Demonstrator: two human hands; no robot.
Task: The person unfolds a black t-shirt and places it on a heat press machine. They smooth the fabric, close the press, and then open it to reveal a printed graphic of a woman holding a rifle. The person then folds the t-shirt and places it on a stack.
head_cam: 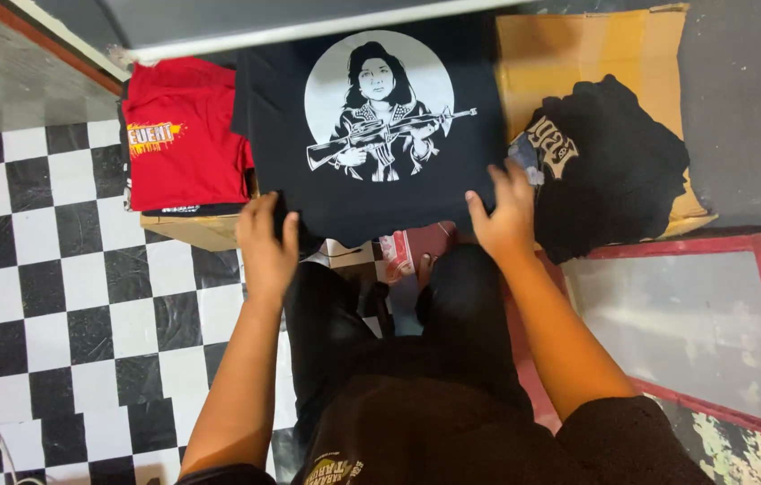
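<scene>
A black T-shirt (291, 135) with a white round print of a figure lies spread flat in front of me on a cardboard surface. My left hand (265, 242) grips its near left edge. My right hand (504, 216) rests with spread fingers on the shirt's near right edge. My knees in black trousers are just below both hands.
A folded red T-shirt (185, 135) lies on a stack at the left. A crumpled black shirt (610, 171) with a pale print sits on brown cardboard (569, 49) at the right. A red-framed screen (695, 323) lies at lower right. Checkered floor tiles (48, 296) cover the left.
</scene>
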